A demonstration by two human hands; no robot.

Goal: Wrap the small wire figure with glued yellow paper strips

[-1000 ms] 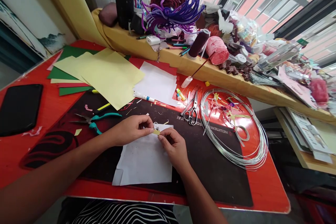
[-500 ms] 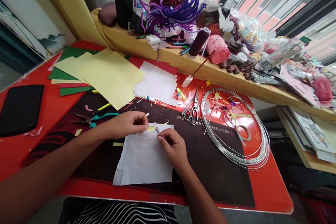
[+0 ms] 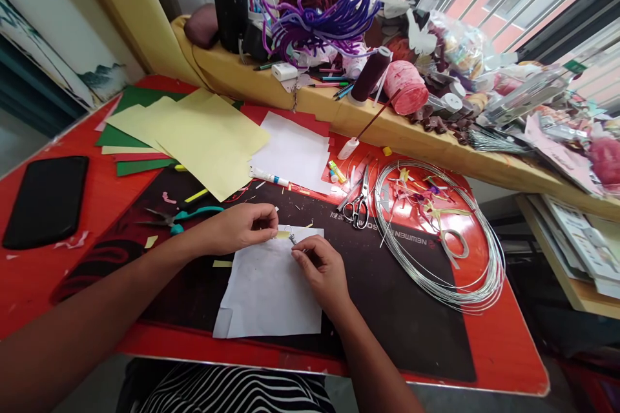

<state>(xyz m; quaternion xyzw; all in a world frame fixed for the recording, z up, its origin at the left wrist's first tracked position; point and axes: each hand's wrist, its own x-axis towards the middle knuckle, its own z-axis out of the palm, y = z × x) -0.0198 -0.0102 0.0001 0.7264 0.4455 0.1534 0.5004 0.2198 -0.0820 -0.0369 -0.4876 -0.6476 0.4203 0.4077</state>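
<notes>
A small twisted silver wire piece with a loop [image 3: 291, 237] is pinched between the thumb and finger of my right hand [image 3: 322, 268]. My left hand [image 3: 252, 227] is closed in a pinch just left of it, beside a small yellow paper strip [image 3: 282, 235]; what its fingertips hold is too small to make out. Both hands are over the top edge of a white paper sheet [image 3: 271, 290], which lies on the black mat [image 3: 397, 316]. The sheet's lower left corner is folded.
Teal-handled pliers [image 3: 181, 218] lie left of my left hand. Scissors [image 3: 358, 206] and a large wire coil [image 3: 491, 284] are to the right. Yellow paper [image 3: 213, 142], a glue tube [image 3: 268, 176] and a black case [image 3: 46, 202] lie farther out. Craft supplies crowd the ledge behind.
The whole view has shifted slightly, so things appear a little farther right. Both hands keep nearly the same pose over the sheet.
</notes>
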